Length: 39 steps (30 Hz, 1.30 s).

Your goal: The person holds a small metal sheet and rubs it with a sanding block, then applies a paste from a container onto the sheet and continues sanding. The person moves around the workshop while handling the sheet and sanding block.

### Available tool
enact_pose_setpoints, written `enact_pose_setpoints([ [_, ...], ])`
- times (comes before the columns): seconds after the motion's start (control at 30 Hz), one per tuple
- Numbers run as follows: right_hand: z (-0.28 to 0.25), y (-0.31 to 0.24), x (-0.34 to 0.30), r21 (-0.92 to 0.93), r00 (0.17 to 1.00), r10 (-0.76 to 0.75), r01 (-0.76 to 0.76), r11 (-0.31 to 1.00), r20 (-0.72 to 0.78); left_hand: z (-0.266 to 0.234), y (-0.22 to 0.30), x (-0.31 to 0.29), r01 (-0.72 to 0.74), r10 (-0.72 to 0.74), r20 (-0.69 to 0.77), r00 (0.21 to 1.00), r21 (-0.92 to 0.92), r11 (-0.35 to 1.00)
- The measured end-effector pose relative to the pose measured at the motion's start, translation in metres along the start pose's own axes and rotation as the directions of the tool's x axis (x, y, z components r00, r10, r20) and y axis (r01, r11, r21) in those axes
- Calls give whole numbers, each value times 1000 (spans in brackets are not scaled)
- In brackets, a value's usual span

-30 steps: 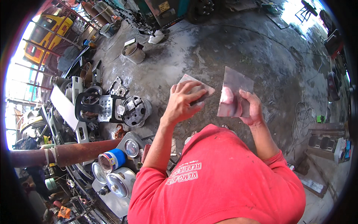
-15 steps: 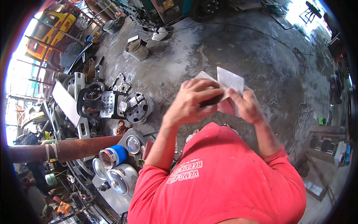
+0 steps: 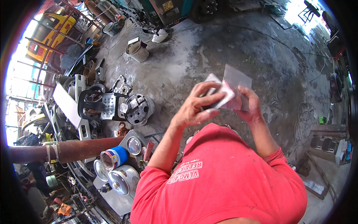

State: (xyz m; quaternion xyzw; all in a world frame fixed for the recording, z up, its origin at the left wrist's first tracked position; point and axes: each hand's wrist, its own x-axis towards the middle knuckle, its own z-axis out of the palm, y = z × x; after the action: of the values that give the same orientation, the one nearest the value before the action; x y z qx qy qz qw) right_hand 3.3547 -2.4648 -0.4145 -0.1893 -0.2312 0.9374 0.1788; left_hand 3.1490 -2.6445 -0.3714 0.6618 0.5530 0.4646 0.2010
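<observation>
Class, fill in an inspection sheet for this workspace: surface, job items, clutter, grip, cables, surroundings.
Surface: stained grey floor with paler patches.
Job items: pale flat piece and thin plate, both marked pink; they overlap in view, contact unclear.
Clutter: dark chair, blue can and rust-red pipe at left; bucket farther off.
Grip: left hand holds the piece, right hand the plate.
Cables: thin loops on the floor at right.
Surroundings: yellow vehicle behind bars; wheel at the top edge.

Beneath me: stained grey concrete floor (image 3: pixel 261 46) | my left: black chair (image 3: pixel 109 105), metal grille (image 3: pixel 62 58), daylight behind | ahead right: dark stool (image 3: pixel 311 8) against glare
</observation>
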Motion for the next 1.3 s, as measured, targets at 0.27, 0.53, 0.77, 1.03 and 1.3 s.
enact_pose_setpoints([
  [0.27, 13, 5, 2, -536, 902, -362, 189, 823, -237, 8, 5, -2, -72, 26, 133, 991, 351, 934],
  [0.53, 21, -11, -13, -232, 980, -181, 156, 960, -89, -29, 4, -5, 151, -165, -9, 986, 455, 877],
  [0.77, 42, -11, 7, -907, 924, -333, 295, 299, 191, 9, 7, 1, 10, -37, 109, 993, 241, 971],
  [1.03, 37, -40, 25, -428, 922, -357, 266, 864, -147, -9, 49, -10, -96, 98, -22, 995, 79, 992],
  [1.3, 19, 4, 9, 91, 923, 53, -95, 991, 381, -13, -15, -23, 192, -172, -96, 980, 270, 943],
])
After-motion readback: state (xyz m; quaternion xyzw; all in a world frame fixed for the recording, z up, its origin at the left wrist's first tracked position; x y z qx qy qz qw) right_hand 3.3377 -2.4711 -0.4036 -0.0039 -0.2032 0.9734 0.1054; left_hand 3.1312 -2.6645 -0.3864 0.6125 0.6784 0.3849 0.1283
